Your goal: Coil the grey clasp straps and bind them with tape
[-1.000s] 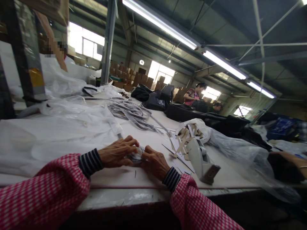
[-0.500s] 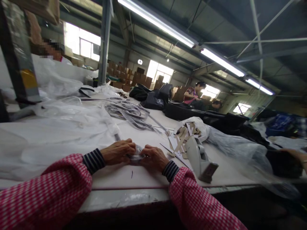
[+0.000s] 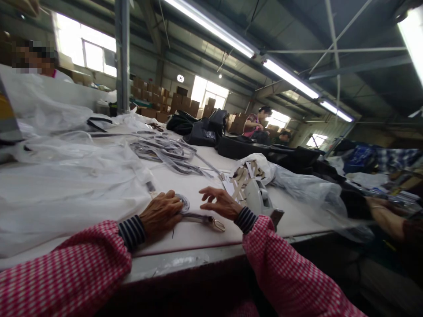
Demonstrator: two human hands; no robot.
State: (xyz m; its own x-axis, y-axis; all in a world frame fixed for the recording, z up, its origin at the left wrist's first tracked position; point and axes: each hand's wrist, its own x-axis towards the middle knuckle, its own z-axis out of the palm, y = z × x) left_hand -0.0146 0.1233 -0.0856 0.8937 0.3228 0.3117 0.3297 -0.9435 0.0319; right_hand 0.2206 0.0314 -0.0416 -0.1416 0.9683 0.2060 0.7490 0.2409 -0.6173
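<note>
My left hand [image 3: 161, 212] rests on the table with its fingers closed over a coiled grey strap [image 3: 183, 203], whose round coil shows beyond the fingertips. From under that hand a short strap end runs right to a metal clasp [image 3: 218, 225], which lies on the white tabletop. My right hand [image 3: 220, 201] is raised above and behind the clasp, fingers apart, holding nothing. Just right of it stands a grey-white tape dispenser [image 3: 257, 199], partly behind the sleeve.
Loose grey straps [image 3: 165, 147] lie in a tangle further back. Clear plastic sheeting [image 3: 72, 189] covers the left side. A bag of card strips [image 3: 253, 169] sits behind the dispenser, black bags [image 3: 271, 147] beyond. Another person's arm [image 3: 385, 215] reaches in at the right.
My right hand has let go of the coil and moved right, its fingers spreading. My left hand now lies over the coil, and the clasp has come into sight. The view has shifted right.
</note>
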